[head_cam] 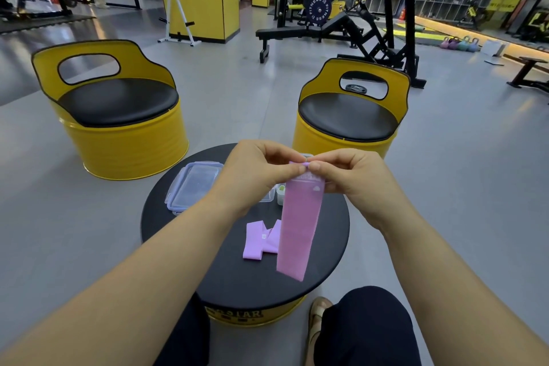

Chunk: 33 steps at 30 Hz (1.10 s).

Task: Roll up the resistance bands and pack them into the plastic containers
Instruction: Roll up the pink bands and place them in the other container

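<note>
A pink resistance band [297,232] hangs flat, its top edge pinched by the left hand [255,169] and right hand [344,175]. A lilac band [255,239] lies folded on the counter [326,246] just beside it. A clear plastic container [178,184] sits at the far left.

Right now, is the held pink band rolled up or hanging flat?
Mostly flat: the left hand and right hand pinch the top of the pink band, barely curled; the rest hangs straight.

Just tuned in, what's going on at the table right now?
A person pinches the top end of a pink resistance band between left hand and right hand, apparently starting to roll it; the rest hangs unrolled over the black table. A lilac band lies loosely folded on the table, and a clear plastic container sits at its far left.
</note>
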Each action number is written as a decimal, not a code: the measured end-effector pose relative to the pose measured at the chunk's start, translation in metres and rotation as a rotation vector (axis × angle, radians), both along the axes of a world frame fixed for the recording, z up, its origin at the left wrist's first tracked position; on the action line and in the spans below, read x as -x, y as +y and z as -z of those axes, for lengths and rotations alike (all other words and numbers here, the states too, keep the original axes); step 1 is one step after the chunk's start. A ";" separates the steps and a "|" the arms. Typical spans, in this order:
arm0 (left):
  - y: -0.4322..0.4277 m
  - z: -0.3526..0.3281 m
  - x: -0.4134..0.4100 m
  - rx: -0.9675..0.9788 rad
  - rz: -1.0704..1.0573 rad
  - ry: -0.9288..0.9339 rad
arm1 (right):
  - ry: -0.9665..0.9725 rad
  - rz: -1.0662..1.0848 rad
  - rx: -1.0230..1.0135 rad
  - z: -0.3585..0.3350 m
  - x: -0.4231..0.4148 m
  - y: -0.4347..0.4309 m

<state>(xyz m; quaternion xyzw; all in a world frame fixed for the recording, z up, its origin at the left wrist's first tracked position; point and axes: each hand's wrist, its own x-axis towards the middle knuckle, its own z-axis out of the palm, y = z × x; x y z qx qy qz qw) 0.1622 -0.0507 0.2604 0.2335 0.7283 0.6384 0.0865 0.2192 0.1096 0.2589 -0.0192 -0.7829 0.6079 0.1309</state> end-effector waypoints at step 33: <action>-0.001 0.004 -0.003 0.035 0.029 -0.066 | 0.019 0.006 0.098 0.005 -0.004 0.002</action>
